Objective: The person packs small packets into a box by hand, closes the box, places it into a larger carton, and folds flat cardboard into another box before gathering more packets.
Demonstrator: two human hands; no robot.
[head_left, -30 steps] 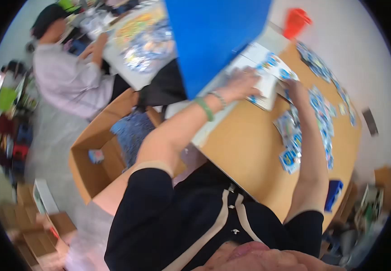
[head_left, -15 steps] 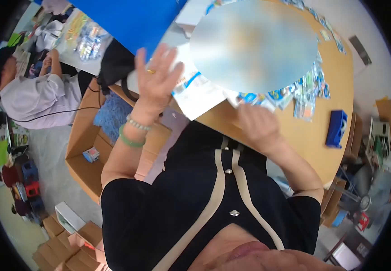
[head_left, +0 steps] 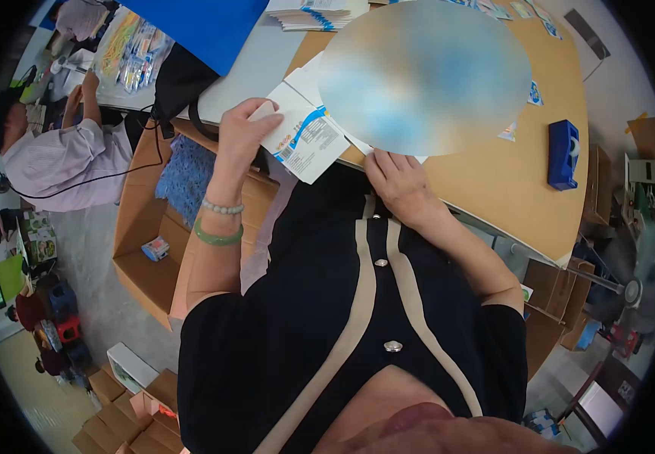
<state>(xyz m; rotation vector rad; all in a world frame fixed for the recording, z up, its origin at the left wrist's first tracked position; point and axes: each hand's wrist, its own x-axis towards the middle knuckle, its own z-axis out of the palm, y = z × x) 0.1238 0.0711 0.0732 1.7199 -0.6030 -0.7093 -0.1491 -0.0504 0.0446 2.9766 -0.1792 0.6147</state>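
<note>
My left hand [head_left: 240, 136] grips the corner of a flat white carton [head_left: 311, 144] with blue and orange print and a barcode, thumb on top. It wears a beaded bracelet and a green bangle. At the table's front edge, my right hand [head_left: 401, 185] has its fingers closed over the edge of a white card [head_left: 356, 141]. Most of that card is hidden by a large blurred oval. Beyond it lies a stack of flat white cartons [head_left: 316, 17].
A blue tape dispenser [head_left: 563, 155] stands on the wooden table [head_left: 494, 178] at right. Small printed packets [head_left: 535, 93] lie near the oval. An open cardboard box [head_left: 142, 261] is at my left, with blue material inside. A co-worker [head_left: 70, 163] sits beyond it.
My left hand was raised with spread fingers; now it is lower and holds the carton. My right hand moved left along the table edge. The pile of packets right of the oval is gone from view.
</note>
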